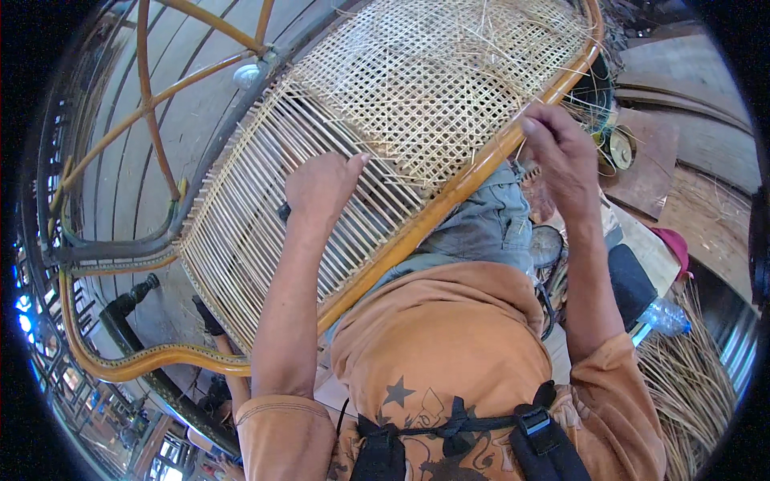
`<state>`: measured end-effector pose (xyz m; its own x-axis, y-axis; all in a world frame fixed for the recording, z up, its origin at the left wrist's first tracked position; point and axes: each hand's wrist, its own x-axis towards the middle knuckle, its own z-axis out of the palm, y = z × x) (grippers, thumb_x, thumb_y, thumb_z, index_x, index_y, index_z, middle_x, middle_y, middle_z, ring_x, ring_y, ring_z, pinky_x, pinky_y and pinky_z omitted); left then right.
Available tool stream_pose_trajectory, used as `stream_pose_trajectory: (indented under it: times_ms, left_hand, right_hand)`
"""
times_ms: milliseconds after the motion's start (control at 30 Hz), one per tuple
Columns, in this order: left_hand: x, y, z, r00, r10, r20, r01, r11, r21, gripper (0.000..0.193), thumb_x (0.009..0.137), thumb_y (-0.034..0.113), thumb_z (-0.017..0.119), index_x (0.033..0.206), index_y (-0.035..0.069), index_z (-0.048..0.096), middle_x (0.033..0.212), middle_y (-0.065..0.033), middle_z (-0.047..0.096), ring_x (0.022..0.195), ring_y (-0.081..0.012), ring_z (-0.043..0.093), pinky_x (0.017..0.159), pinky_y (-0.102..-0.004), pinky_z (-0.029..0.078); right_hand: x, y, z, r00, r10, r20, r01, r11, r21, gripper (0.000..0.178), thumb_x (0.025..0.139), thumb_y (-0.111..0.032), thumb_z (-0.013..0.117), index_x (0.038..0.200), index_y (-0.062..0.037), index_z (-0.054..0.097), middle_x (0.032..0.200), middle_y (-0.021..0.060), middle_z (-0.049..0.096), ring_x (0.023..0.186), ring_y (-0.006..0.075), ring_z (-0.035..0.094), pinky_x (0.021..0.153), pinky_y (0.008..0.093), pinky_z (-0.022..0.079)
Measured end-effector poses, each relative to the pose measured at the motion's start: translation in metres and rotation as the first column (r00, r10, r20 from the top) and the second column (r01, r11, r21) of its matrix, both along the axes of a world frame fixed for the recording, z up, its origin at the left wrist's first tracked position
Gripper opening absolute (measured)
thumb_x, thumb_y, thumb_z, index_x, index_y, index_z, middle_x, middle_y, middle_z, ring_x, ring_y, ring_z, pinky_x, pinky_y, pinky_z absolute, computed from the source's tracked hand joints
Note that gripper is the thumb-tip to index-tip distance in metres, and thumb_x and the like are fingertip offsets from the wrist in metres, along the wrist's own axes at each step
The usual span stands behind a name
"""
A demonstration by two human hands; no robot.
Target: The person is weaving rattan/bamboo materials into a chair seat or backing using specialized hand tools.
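A rattan chair frame (449,200) lies slantwise across my lap, with a half-woven cane panel strung inside it. The far part is finished open-hole cane weave (433,88); the near-left part has only parallel cane strands (233,216). My left hand (321,191) rests over those strands near the edge of the weave, fingers curled under and thumb lying toward the right. Whatever it grips is hidden. At the frame's right rail my right hand (565,152) is closed in a pinch, thumb against the curled fingers. Anything between them is too thin to make out.
Loose cane ends (513,48) stick up from the weave. Curved rattan poles (148,104) stand at the left over a plank floor. On the right lie a tin can (619,149), a plastic bottle (667,315), a dark flat piece (631,280) and a bundle of cane (686,385).
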<state>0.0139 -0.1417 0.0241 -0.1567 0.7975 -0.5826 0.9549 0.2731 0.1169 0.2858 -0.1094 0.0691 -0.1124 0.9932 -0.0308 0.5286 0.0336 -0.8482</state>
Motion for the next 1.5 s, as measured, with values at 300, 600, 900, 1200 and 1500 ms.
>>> stream_pose_trajectory:
  times_ms: [300, 600, 900, 1200, 1500]
  left_hand:
    - [-0.017, -0.002, 0.024, 0.913, 0.33, 0.24, -0.367, 0.921, 0.128, 0.051, 0.085, 0.048, 0.05, 0.075, -0.001, 0.059, 0.07, -0.0192, 0.06, 0.068, -0.0332, 0.059, 0.064, -0.0417, 0.044]
    - [0.055, -0.055, 0.017, 0.407, 0.568, 0.715, -0.523, 0.787, -0.328, 0.032, 0.09, 0.026, 0.051, 0.103, -0.001, 0.06, 0.078, -0.0061, 0.061, 0.066, -0.0131, 0.055, 0.062, -0.0251, 0.045]
    - [0.092, -0.073, 0.011, -0.38, 0.512, 0.771, -0.45, 0.626, -0.637, 0.057, 0.095, 0.047, 0.033, 0.1, -0.004, 0.058, 0.1, -0.0126, 0.061, 0.1, -0.0224, 0.054, 0.093, -0.0352, 0.04]
    - [0.118, -0.061, 0.012, -0.525, 0.636, 0.565, -0.287, 0.493, -0.821, 0.041, 0.096, 0.04, 0.039, 0.108, 0.003, 0.054, 0.096, -0.0056, 0.059, 0.083, -0.0142, 0.057, 0.075, -0.0294, 0.05]
    - [0.115, -0.041, 0.001, -0.512, 0.635, 0.578, -0.241, 0.54, -0.807, 0.05, 0.097, 0.047, 0.032, 0.097, 0.003, 0.056, 0.083, -0.0079, 0.061, 0.072, -0.0147, 0.058, 0.066, -0.0294, 0.05]
  right_hand:
    - [0.067, -0.064, -0.057, 0.95, -0.309, -0.043, 0.286, 0.917, -0.279, 0.013, 0.086, -0.012, 0.057, 0.095, -0.002, 0.062, 0.08, 0.0018, 0.061, 0.073, 0.0115, 0.055, 0.068, 0.0244, 0.045]
    - [0.016, -0.071, -0.062, 0.999, -0.035, -0.026, 0.033, 0.998, -0.055, 0.014, 0.086, -0.011, 0.058, 0.096, -0.0018, 0.061, 0.087, 0.0124, 0.062, 0.082, 0.0235, 0.061, 0.074, 0.0302, 0.047]
    - [-0.036, -0.11, -0.031, 0.869, 0.445, -0.217, -0.495, 0.783, -0.377, 0.056, 0.085, -0.045, 0.053, 0.12, -0.0014, 0.047, 0.096, 0.0223, 0.062, 0.092, 0.0379, 0.06, 0.078, 0.0436, 0.047]
    - [-0.017, -0.053, 0.012, 0.789, 0.538, 0.297, -0.418, 0.824, -0.382, 0.035, 0.083, -0.021, 0.056, 0.113, -0.0069, 0.047, 0.088, 0.0177, 0.061, 0.08, 0.0383, 0.06, 0.069, 0.0465, 0.049]
    - [-0.035, 0.008, 0.02, 0.595, 0.729, 0.338, -0.504, 0.666, -0.55, 0.024, 0.082, -0.018, 0.057, 0.102, -0.0044, 0.054, 0.083, 0.0175, 0.061, 0.078, 0.0367, 0.06, 0.065, 0.0437, 0.048]
